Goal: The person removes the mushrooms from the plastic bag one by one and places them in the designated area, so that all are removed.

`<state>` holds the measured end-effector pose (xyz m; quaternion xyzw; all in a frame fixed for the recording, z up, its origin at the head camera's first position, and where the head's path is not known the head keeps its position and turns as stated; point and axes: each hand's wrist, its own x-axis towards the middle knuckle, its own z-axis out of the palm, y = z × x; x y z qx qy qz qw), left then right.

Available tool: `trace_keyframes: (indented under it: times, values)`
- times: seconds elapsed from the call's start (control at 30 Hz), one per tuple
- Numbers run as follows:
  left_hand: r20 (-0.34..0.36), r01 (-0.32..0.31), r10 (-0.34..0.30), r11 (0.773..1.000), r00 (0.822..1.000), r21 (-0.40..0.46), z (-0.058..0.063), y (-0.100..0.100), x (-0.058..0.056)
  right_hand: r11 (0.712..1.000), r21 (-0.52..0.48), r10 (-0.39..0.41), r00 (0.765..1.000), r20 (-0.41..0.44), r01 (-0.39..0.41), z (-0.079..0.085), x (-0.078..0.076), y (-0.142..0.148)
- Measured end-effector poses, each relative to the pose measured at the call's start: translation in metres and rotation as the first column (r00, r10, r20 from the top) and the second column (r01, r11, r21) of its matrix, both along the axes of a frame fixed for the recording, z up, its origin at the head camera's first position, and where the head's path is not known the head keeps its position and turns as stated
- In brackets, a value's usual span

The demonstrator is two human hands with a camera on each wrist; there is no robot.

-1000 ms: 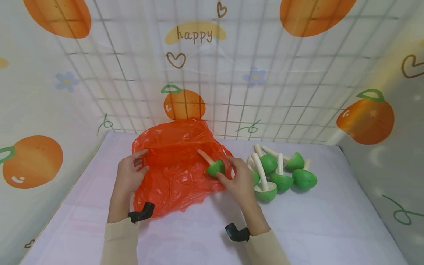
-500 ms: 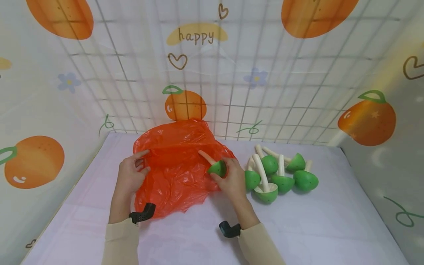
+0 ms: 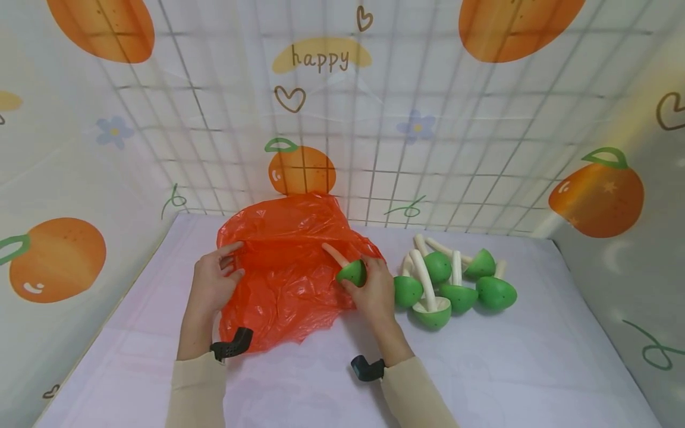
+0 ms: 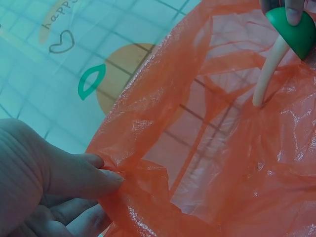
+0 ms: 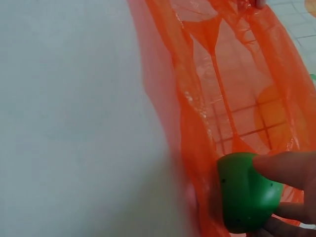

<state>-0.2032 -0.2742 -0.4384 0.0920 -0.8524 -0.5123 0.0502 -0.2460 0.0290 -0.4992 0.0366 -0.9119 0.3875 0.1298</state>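
A red plastic bag (image 3: 283, 291) is spread on the table with its mouth held apart. My left hand (image 3: 213, 279) pinches the bag's left edge between thumb and fingers; the left wrist view shows the thumb (image 4: 94, 177) on the thin film. At the bag's right side my right hand (image 3: 374, 291) grips a toy mushroom (image 3: 351, 273) by its green dotted cap. The pale stem (image 4: 269, 74) points away from that hand, toward the bag's opening. In the right wrist view the cap (image 5: 247, 192) lies against the bag's rim, and the stem is hidden.
Right of my right hand lies a cluster of several more toy mushrooms (image 3: 455, 297) with green caps and white stems. A patterned curtain over a wire grid (image 3: 428, 172) closes off the back of the white table (image 3: 514, 368).
My right hand has shifted a little left with the toy mushroom, uncovering a mushroom at the cluster's left side. The left hand keeps its hold on the bag.
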Motion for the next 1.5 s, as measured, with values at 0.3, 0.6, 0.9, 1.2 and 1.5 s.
trace_keyframes:
  times: [0.3, 0.6, 0.9, 1.2, 1.5]
  values:
    - [-0.004, 0.001, -0.001, 1.0, 1.0, 0.0, 0.0, 0.0, 0.0, 0.999, -0.015, -0.035, 0.999, 0.008, 0.035, -0.006, -0.002, -0.003]
    - [0.004, 0.004, -0.004, 1.0, 1.0, 0.01, 0.001, 0.002, 0.0, 0.999, -0.013, -0.035, 0.999, -0.007, 0.035, -0.005, 0.001, -0.004]
    - [0.009, 0.011, -0.011, 1.0, 1.0, 0.009, 0.001, 0.0, 0.0, 0.995, -0.061, 0.069, 0.995, -0.07, -0.074, 0.013, 0.016, 0.0]
    - [-0.018, 0.034, -0.034, 0.999, 0.999, -0.004, 0.0, -0.001, 0.001, 0.963, -0.164, 0.182, 0.967, -0.175, -0.211, 0.047, 0.037, 0.012]
    - [-0.013, 0.036, -0.036, 0.999, 0.999, 0.004, 0.0, 0.001, 0.002, 0.942, -0.182, 0.229, 0.937, -0.263, -0.281, 0.072, 0.052, 0.029]
